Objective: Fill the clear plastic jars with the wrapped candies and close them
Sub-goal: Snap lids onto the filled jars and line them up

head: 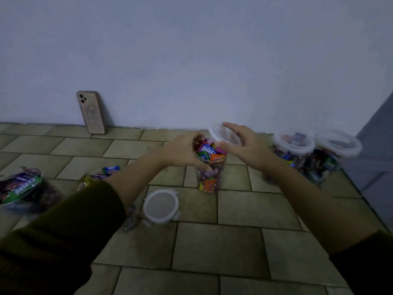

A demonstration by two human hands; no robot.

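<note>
The left hand wraps the candy-packed jar on the floor, likely to steady it. The right hand pinches a tilted lid at the jar's 1 o'clock, poised to seat it. Two closed jars stand at 3 o'clock, out of the way.

The tiled floor in front lies open; a loose lid, candy bag left and closed jars right obstruct.

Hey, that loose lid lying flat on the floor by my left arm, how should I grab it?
From above, pinch the loose lid at a tab on its rim. It lies flat on the tiled floor, so likely only the protruding edge offers a grip.
</note>
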